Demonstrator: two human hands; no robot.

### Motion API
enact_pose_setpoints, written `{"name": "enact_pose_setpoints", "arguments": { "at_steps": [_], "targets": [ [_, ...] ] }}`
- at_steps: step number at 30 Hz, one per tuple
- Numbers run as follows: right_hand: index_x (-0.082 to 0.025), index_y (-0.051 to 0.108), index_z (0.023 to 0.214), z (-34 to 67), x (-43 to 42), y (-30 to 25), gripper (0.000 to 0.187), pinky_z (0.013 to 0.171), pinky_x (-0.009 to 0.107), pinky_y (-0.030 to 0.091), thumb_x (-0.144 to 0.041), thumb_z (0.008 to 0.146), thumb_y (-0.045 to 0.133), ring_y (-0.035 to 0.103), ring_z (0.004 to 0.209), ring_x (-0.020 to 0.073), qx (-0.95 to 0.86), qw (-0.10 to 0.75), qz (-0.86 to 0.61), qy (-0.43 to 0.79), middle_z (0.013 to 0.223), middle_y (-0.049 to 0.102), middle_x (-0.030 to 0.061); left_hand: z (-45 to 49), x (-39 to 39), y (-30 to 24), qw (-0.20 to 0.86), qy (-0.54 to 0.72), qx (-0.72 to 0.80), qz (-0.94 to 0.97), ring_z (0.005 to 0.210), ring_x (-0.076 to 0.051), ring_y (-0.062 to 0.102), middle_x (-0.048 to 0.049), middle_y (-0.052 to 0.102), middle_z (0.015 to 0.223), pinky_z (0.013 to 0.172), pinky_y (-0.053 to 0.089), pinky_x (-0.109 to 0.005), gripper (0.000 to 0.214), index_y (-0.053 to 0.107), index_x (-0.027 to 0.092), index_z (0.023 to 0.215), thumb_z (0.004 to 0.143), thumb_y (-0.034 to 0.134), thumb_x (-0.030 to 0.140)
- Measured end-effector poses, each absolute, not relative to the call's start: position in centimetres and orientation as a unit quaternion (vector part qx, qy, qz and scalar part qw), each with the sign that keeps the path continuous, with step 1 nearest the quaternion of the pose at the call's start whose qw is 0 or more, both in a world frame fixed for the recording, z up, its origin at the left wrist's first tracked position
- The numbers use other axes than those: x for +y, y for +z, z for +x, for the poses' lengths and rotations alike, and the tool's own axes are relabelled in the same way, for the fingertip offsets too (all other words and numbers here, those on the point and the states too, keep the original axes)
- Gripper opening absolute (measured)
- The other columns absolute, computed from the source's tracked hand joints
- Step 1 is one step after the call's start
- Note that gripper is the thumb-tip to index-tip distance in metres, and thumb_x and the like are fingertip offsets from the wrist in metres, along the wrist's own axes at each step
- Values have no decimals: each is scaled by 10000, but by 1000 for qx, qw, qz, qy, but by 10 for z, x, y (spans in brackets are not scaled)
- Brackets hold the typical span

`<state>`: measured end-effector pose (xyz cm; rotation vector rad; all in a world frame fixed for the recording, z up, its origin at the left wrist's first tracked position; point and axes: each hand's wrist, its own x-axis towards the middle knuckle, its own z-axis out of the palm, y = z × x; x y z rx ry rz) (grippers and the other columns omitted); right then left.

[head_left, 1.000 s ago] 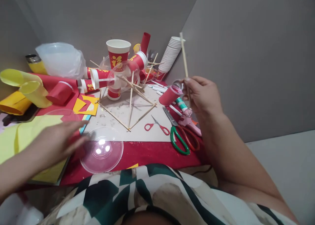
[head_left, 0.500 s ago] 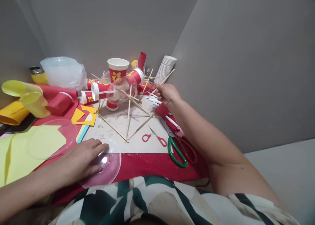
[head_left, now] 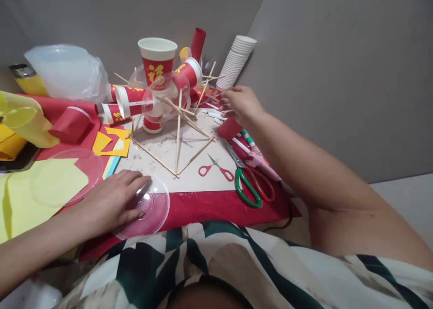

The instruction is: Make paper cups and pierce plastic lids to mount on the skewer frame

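Observation:
My left hand (head_left: 120, 194) lies with fingers spread on a clear round plastic lid (head_left: 157, 205) at the front edge. My right hand (head_left: 241, 103) hovers open, fingers loosely bent, over a pile at the right back; I see nothing in it. Beside that hand are white sticks (head_left: 213, 114) and a red paper piece (head_left: 230, 128). Left of it stands a frame of wooden sticks (head_left: 178, 137) on a grey board (head_left: 152, 182). Behind the frame, red paper cups (head_left: 157, 65) with gold print join clear discs (head_left: 162, 99), one cup upright on top.
Small red scissors (head_left: 216, 167) and large green-and-red scissors (head_left: 248, 189) lie at the right, near a pink glue gun (head_left: 262, 162). A leaning stack of white cups (head_left: 237, 61) stands behind. Yellow paper rolls (head_left: 29, 124) and a plastic bag (head_left: 67, 74) are at the left.
The wooden stick seen at my right hand earlier no longer shows there. My left hand stays on the lid. The view has tilted down.

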<state>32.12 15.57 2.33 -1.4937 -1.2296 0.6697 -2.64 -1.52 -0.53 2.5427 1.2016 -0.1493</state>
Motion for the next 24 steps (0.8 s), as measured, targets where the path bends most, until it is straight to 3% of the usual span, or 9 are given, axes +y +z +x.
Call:
{"name": "enact_pose_setpoints", "arguments": {
  "at_steps": [3, 6, 10, 13, 15, 18, 24],
  "targets": [
    [-111, 695, 991, 315, 114, 29, 98, 553, 250, 485, -120, 942, 611, 580, 563, 93, -517, 467, -645, 313, 765, 676, 17, -28, -12, -6, 163, -60, 421, 890, 1205, -349, 576, -190, 584, 1374, 1003, 507, -488, 551, 568, 147, 1396, 897, 647, 367],
    [-151, 713, 803, 314, 69, 28, 86, 526, 252, 442, -100, 857, 669, 548, 518, 101, -554, 417, -643, 324, 662, 668, 1, -29, -10, -10, 162, -63, 417, 892, 1107, -339, 605, -175, 625, 1257, 915, 530, -466, 501, 599, 156, 1340, 889, 646, 369],
    [-201, 661, 659, 321, 23, 18, 179, 561, 287, 350, -229, 825, 720, 540, 575, 144, -726, 181, -647, 147, 626, 651, 8, -31, -6, -16, 153, -50, 405, 900, 1052, -333, 617, -157, 645, 1169, 868, 525, -446, 456, 625, 174, 1279, 887, 636, 407],
    [-196, 676, 719, 327, 2, 10, 199, 562, 308, 277, -338, 856, 702, 603, 661, 212, -752, -5, -659, 28, 743, 720, 69, -32, -3, -18, 143, -40, 402, 904, 1144, -347, 598, -176, 608, 1322, 936, 514, -462, 548, 590, 178, 1345, 876, 644, 457],
    [-190, 696, 793, 329, -5, 5, 233, 561, 313, 269, -378, 911, 625, 644, 710, 239, -753, -83, -652, 4, 809, 751, 95, -32, 0, -16, 142, -41, 403, 903, 1223, -363, 568, -187, 560, 1420, 997, 496, -482, 624, 553, 168, 1404, 870, 644, 477],
    [-182, 698, 822, 329, -10, -4, 283, 547, 318, 252, -356, 953, 518, 668, 714, 241, -755, -136, -642, 3, 824, 762, 112, -32, 4, -14, 148, -46, 407, 900, 1261, -364, 551, -184, 542, 1456, 1029, 486, -487, 672, 525, 164, 1446, 869, 642, 489],
    [-173, 693, 831, 330, -7, -18, 284, 536, 325, 256, -295, 946, 464, 683, 709, 244, -750, -137, -646, 26, 842, 772, 135, -33, 11, -17, 148, -49, 411, 898, 1267, -365, 536, -181, 585, 1396, 1037, 479, -495, 727, 527, 162, 1448, 834, 666, 525]
  ]
}}
